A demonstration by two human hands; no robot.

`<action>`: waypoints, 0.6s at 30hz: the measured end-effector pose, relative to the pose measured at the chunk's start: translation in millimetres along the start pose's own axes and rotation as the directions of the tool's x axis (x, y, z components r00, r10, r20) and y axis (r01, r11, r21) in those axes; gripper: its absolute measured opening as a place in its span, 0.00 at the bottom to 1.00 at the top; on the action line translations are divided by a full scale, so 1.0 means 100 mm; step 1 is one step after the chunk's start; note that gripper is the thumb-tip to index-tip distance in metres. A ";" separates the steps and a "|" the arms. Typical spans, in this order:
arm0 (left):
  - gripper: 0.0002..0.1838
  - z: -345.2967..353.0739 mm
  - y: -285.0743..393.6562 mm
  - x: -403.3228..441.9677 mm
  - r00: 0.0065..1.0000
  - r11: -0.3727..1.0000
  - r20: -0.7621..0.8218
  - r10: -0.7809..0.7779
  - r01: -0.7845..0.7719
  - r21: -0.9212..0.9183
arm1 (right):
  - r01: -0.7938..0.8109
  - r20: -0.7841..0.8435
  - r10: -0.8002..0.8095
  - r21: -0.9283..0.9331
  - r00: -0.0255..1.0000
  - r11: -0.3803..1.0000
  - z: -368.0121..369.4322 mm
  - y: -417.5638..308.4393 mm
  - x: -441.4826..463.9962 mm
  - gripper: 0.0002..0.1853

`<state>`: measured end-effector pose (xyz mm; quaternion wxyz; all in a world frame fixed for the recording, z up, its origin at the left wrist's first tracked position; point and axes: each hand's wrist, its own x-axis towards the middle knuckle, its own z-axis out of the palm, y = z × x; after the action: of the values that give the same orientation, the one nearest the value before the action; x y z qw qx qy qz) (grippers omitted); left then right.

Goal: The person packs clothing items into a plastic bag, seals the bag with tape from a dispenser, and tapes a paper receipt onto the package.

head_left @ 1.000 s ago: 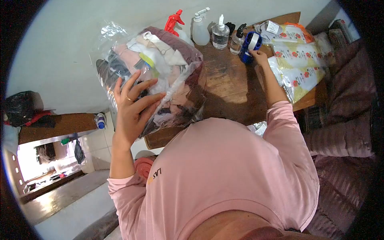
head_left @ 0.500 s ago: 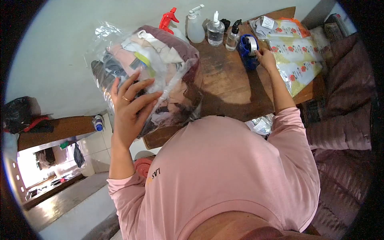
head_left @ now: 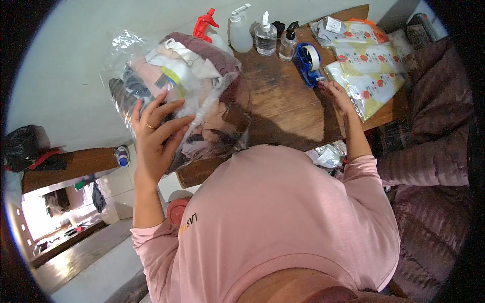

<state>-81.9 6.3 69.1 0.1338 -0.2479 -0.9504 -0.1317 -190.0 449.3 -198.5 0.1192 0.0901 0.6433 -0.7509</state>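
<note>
Two hands (head_left: 159, 134); one tape dispenser (head_left: 305, 64); one clothes bag (head_left: 204, 101); four tabletop bottles (head_left: 265, 40).

A pale wall (head_left: 76, 70) fills the upper left behind the brown wooden desk (head_left: 278, 96). Bright light enters at lower left, beside white floor tiles (head_left: 118, 189); dark striped upholstery (head_left: 429, 156) lines the right.

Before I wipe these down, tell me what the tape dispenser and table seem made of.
Tape dispenser: probably hard, glossy plastic, from its saturated blue and bright highlights.
Table: likely wood with a worn finish, from its brown grain and patchy tone.
</note>
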 end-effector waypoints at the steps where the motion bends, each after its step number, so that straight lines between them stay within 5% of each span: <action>1: 0.12 0.00 0.01 0.00 1.000 1.000 0.006 -0.003 0.003 0.004 | 0.044 -0.008 -0.043 0.053 0.999 0.998 -0.01 0.04 -0.02 0.10; 3: 0.11 -0.01 0.01 0.00 1.000 1.000 0.015 -0.005 0.005 0.010 | 0.133 -0.029 -0.130 0.158 0.991 0.978 0.08 0.11 -0.11 0.08; 4: 0.11 -0.01 0.01 0.00 1.000 1.000 0.018 -0.004 0.004 0.012 | 0.034 -0.070 -0.017 0.248 0.997 0.968 0.17 0.02 -0.22 0.06; 7: 0.11 -0.03 0.05 0.02 1.000 1.000 0.025 -0.012 0.012 0.010 | 0.099 0.039 -0.118 0.319 0.992 0.943 0.13 0.10 -0.26 0.08; 10: 0.12 -0.04 0.07 0.03 0.999 1.000 0.029 -0.028 0.027 0.003 | -0.004 0.022 -0.003 0.307 1.000 0.952 0.03 0.09 -0.23 0.14; 13: 0.12 -0.05 0.06 0.03 0.999 1.000 0.029 -0.022 0.021 0.004 | -0.123 -0.081 0.107 -0.233 0.991 0.965 -0.15 0.29 -0.04 0.22; 14: 0.12 -0.05 0.05 0.02 0.999 1.000 0.028 -0.019 0.019 0.006 | -0.137 -0.159 0.054 -0.569 0.986 0.811 -0.34 0.46 0.13 0.24; 17: 0.11 -0.03 0.00 0.00 1.000 1.000 0.023 -0.001 0.001 0.016 | -0.061 -0.230 -0.256 -0.843 0.939 0.534 -0.57 0.70 0.35 0.26; 18: 0.11 -0.03 0.01 0.00 1.000 1.000 0.014 -0.006 0.006 0.007 | -0.126 -0.246 -0.143 -0.817 0.959 0.562 -0.51 0.65 0.31 0.26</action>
<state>-80.9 5.8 72.3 0.1274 -0.2455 -0.9525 -0.1271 -201.3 488.6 -276.9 0.0500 0.1278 0.9298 -0.3415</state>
